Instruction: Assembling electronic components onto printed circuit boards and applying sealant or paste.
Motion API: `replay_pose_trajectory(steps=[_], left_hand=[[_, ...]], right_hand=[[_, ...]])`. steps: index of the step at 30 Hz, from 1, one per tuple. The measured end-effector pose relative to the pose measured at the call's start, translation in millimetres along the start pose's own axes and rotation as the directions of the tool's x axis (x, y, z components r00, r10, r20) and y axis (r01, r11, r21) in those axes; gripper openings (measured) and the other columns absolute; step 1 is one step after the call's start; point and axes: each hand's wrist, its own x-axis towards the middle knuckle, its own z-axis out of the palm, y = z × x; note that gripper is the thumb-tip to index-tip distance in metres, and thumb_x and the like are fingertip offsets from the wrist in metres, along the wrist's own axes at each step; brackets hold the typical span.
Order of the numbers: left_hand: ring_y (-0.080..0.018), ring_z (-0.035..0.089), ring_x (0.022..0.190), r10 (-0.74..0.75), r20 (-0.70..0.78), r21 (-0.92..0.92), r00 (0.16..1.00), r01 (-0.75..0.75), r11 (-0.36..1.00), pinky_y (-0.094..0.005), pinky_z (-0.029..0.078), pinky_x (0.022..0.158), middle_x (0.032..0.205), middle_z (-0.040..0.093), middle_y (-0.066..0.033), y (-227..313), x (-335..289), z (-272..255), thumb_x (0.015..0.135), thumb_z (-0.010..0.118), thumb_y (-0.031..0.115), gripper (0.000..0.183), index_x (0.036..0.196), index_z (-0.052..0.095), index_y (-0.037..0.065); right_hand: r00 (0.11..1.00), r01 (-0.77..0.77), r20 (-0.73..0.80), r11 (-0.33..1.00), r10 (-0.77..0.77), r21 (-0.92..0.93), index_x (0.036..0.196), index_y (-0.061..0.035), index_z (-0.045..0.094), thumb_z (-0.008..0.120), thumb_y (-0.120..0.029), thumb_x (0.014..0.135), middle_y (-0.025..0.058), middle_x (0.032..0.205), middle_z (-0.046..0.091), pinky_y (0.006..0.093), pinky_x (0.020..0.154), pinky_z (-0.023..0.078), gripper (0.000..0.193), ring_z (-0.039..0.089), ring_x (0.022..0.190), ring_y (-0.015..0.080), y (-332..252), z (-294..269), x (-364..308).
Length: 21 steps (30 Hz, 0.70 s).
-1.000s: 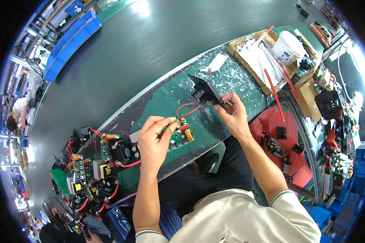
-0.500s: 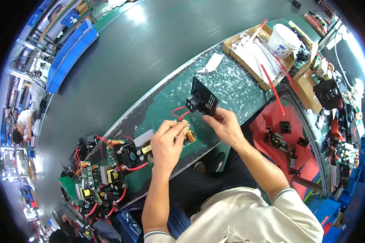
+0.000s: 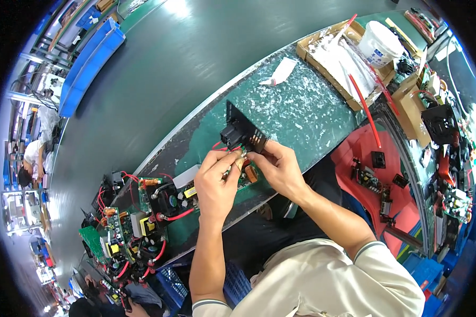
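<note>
A black slotted panel (image 3: 245,127) with a block-shaped socket on its face stands tilted over the workbench. My right hand (image 3: 279,168) grips its lower edge between thumb and fingers. Close beside it, my left hand (image 3: 216,174) is closed in a pinch near the panel's lower corner, by a red wire (image 3: 217,145); the fingers hide most of what they pinch. Under my hands lies a circuit board (image 3: 250,173) with a copper-coloured coil, partly covered. A black fan (image 3: 166,198) and a thick red cable (image 3: 181,215) are left of my left hand.
Several circuit boards with wires (image 3: 119,232) crowd the bench at left. A white tube (image 3: 281,71) lies beyond the panel. At the back right, a cardboard tray (image 3: 349,100) stands near a white bucket (image 3: 380,45). A red sheet (image 3: 349,145) with small parts is at right.
My right hand has brought the panel left and slightly down, close to my left hand. My left hand stays pinched in nearly the same place.
</note>
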Motion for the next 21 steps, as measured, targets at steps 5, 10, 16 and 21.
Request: replay_pose_trajectory(steps=[5, 10, 16, 21], left_hand=[[-0.0066, 0.053, 0.063, 0.011, -0.011, 0.026, 1.000, -0.011, 1.000, -0.0223, 0.040, 0.052, 0.086, 0.063, -0.0045, 1.3, -0.4, 0.7, 0.083, 0.068, -0.006, 0.021, 0.103, 0.072, -0.002], [-0.0202, 0.065, 0.073, -0.035, -0.008, 0.015, 0.999, 0.035, 0.999, -0.0306, 0.049, 0.061, 0.088, 0.064, -0.0087, 0.6, -1.2, 0.7, 0.081, 0.070, -0.001, 0.017, 0.098, 0.073, 0.001], [-0.0080, 0.055, 0.065, 0.013, 0.001, 0.061, 1.000, -0.013, 0.998, -0.0229, 0.041, 0.053, 0.086, 0.061, -0.0053, 1.8, -0.3, -1.3, 0.084, 0.068, -0.003, 0.020, 0.103, 0.072, -0.002], [-0.0218, 0.063, 0.069, -0.002, -0.003, 0.092, 1.000, 0.002, 0.996, -0.0322, 0.049, 0.060, 0.086, 0.064, -0.0080, 2.9, -1.2, -1.6, 0.081, 0.070, 0.000, 0.017, 0.097, 0.073, 0.002]], right_hand=[[0.995, 0.097, -0.032, 0.995, -0.098, -0.032, 0.109, 0.0037, 0.065, 0.062, 0.001, 0.092, 0.0014, 0.092, 0.064, 0.0245, 0.076, 0.050, 0.018, 0.056, 0.086, 0.0052, -2.4, 1.2, -0.2], [0.987, 0.156, -0.026, 0.983, -0.159, -0.101, 0.110, 0.0041, 0.065, 0.063, 0.003, 0.090, 0.0062, 0.097, 0.066, 0.0250, 0.079, 0.050, 0.020, 0.058, 0.091, 0.0086, -2.4, 0.2, -0.1], [0.966, 0.242, -0.051, 0.954, -0.254, -0.175, 0.122, 0.0015, 0.062, 0.061, 0.004, 0.086, 0.0148, 0.086, 0.062, 0.0329, 0.074, 0.050, 0.036, 0.063, 0.077, 0.0257, -5.1, 1.9, -1.2], [0.955, 0.277, -0.028, 0.923, -0.295, -0.266, 0.124, 0.0024, 0.060, 0.060, 0.005, 0.085, 0.0169, 0.091, 0.063, 0.0359, 0.075, 0.051, 0.039, 0.064, 0.081, 0.0308, -6.8, 0.9, -1.6]])
